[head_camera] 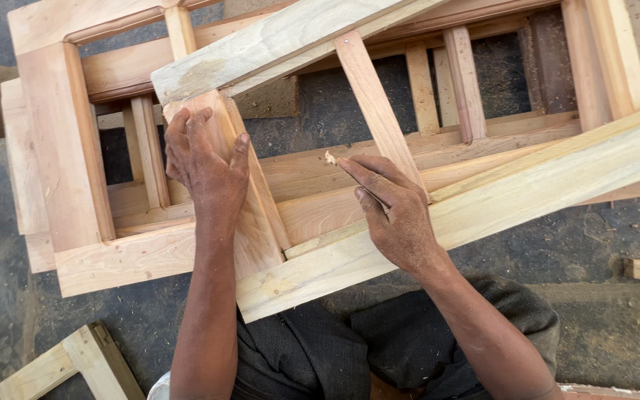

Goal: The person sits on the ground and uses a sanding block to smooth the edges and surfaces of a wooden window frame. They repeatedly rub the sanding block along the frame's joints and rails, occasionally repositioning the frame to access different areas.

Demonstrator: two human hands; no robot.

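Dusty floor (616,326) — left hand (205,174) flat on upright-running stile (250,200).

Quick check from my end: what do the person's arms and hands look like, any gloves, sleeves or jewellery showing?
Both arms are bare to the bottom edge of the picture; no sleeves show. The left hand and the right hand wear no gloves, and no rings, watch or bracelets are visible. Fine pale dust lies on the fingers. Below the arms, dark grey woven clothing covers the person's lap.

Single head view, looking steeply down, close over wooden frame (335,185) and floor (616,326); no second view
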